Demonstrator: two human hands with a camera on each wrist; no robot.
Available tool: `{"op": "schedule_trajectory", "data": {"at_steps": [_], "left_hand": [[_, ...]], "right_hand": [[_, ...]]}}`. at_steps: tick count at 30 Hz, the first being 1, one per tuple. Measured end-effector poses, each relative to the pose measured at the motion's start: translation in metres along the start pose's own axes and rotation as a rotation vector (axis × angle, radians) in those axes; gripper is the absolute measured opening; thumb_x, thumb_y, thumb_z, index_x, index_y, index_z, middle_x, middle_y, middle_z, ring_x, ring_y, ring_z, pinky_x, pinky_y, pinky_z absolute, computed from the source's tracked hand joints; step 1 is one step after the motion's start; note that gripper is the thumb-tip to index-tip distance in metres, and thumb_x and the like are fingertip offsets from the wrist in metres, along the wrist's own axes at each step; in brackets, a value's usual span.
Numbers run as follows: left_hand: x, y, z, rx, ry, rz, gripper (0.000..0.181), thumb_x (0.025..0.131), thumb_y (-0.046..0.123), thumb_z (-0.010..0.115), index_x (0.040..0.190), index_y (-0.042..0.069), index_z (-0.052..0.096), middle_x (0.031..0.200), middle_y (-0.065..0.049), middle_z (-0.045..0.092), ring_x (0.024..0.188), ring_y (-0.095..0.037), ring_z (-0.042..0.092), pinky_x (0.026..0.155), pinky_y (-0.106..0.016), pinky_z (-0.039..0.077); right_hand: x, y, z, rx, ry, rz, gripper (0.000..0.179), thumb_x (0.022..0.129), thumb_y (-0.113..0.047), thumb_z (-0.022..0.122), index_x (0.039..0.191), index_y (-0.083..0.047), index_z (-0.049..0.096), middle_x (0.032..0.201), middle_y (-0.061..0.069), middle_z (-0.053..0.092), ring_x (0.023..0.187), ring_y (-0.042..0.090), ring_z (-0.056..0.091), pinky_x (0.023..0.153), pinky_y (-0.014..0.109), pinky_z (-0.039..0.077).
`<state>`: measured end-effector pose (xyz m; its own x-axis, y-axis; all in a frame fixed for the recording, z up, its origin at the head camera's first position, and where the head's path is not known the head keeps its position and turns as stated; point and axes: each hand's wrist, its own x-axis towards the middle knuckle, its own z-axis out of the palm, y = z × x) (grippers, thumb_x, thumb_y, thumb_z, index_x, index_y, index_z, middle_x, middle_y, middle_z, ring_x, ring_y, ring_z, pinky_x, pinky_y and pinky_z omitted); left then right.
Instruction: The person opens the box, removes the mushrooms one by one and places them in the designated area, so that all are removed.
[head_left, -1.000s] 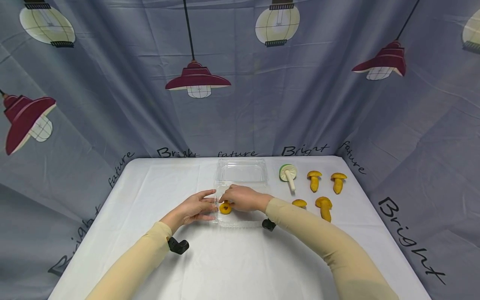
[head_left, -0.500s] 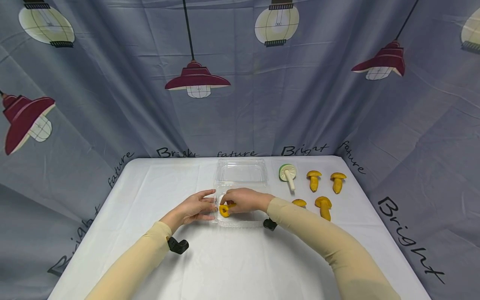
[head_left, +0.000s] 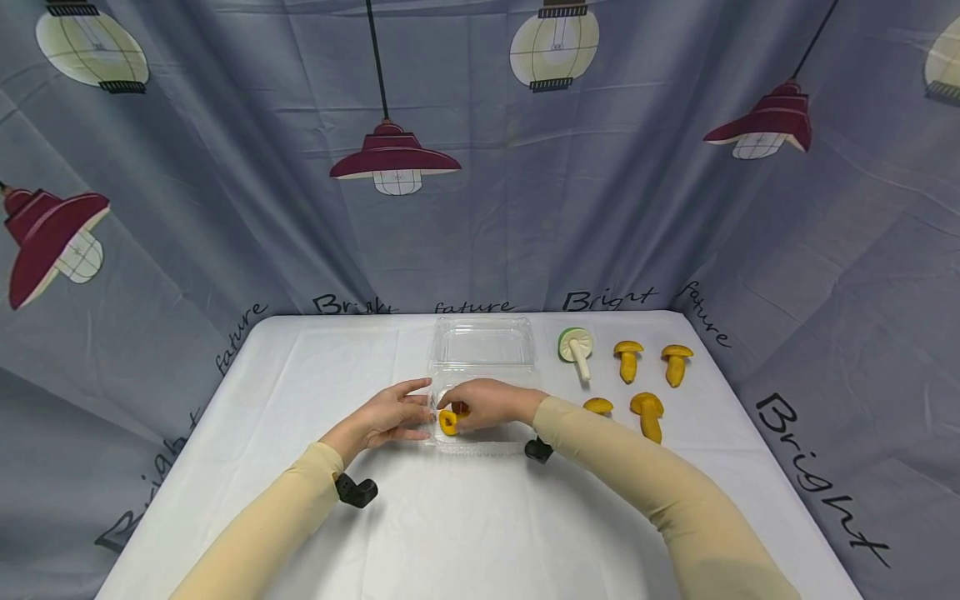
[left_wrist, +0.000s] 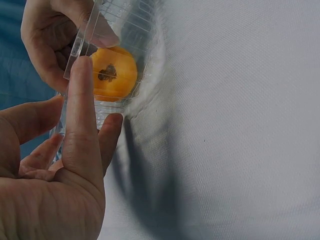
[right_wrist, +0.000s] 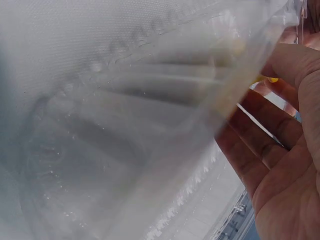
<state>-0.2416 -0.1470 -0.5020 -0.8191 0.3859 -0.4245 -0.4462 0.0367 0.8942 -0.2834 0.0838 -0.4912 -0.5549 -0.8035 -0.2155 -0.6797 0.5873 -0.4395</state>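
A clear plastic clamshell box (head_left: pixel 483 437) lies with its lid (head_left: pixel 483 342) folded back. Inside its left end sits a yellow mushroom (head_left: pixel 447 422), whose round cap shows a brown hollow in the left wrist view. My right hand (head_left: pixel 491 402) reaches into the box and pinches this mushroom. Its thumb lies on the cap's edge, and its fingers hide the rest. My left hand (head_left: pixel 382 417) rests against the box's left wall, fingers spread and fairly straight. In the right wrist view, clear plastic (right_wrist: pixel 115 130) covers much of the scene and the mushroom is mostly hidden.
Right of the box lie a green-and-white mushroom (head_left: pixel 576 350) and several yellow mushrooms (head_left: pixel 628 360), one partly hidden by my right sleeve (head_left: pixel 637 475). A white cloth (head_left: pixel 450 525) covers the table. Grey printed curtains (head_left: pixel 480 233) hang behind and at both sides.
The right hand has shifted slightly down in the head view. The mushroom has turned, and its hollow cap now faces more toward the left. The left hand has stayed still.
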Motion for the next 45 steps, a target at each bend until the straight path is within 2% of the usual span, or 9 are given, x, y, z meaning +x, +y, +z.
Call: {"op": "schedule_trajectory", "data": {"at_steps": [14,20,28,37,45], "left_hand": [[0.001,0.002,0.002,0.009,0.024,-0.005,0.07,0.1,-0.003,0.061,0.161,0.016,0.033,0.162,-0.027,0.028,0.123,-0.037,0.06,0.086,-0.043,0.063],[0.002,0.001,0.002,0.011,0.027,-0.002,0.069,0.1,-0.004,0.06,0.161,0.015,0.033,0.162,-0.028,0.027,0.121,-0.036,0.062,0.086,-0.043,0.063],[0.001,-0.001,0.001,0.01,0.034,-0.001,0.07,0.1,-0.005,0.06,0.161,0.015,0.033,0.162,-0.027,0.028,0.122,-0.035,0.06,0.085,-0.043,0.063],[0.003,0.0,0.002,0.028,0.059,-0.031,0.069,0.1,-0.003,0.06,0.161,0.019,0.035,0.161,-0.026,0.03,0.126,-0.035,0.057,0.085,-0.043,0.063],[0.002,-0.001,0.002,0.028,0.052,-0.008,0.071,0.099,-0.005,0.062,0.161,0.017,0.035,0.162,-0.026,0.029,0.123,-0.036,0.059,0.085,-0.042,0.063]], "right_hand": [[-0.001,-0.003,0.0,0.01,-0.004,0.029,0.041,0.094,-0.024,0.076,0.133,-0.019,0.067,0.102,-0.013,0.065,0.092,0.005,0.06,0.084,0.024,0.053],[-0.005,-0.001,-0.004,0.057,0.02,0.034,0.043,0.093,-0.021,0.074,0.135,-0.017,0.065,0.105,-0.012,0.066,0.094,0.005,0.06,0.085,0.026,0.054],[-0.019,0.001,-0.02,0.1,0.142,-0.009,0.041,0.095,-0.019,0.07,0.136,-0.016,0.066,0.113,-0.012,0.067,0.099,0.005,0.061,0.089,0.026,0.054],[-0.045,0.009,-0.04,0.268,0.251,0.033,0.043,0.097,-0.021,0.072,0.139,-0.017,0.063,0.111,-0.01,0.067,0.103,0.007,0.062,0.088,0.022,0.057],[-0.067,0.019,-0.051,0.386,0.353,0.087,0.044,0.097,-0.02,0.071,0.14,-0.02,0.062,0.118,-0.007,0.066,0.109,0.012,0.061,0.091,0.029,0.057]]}}
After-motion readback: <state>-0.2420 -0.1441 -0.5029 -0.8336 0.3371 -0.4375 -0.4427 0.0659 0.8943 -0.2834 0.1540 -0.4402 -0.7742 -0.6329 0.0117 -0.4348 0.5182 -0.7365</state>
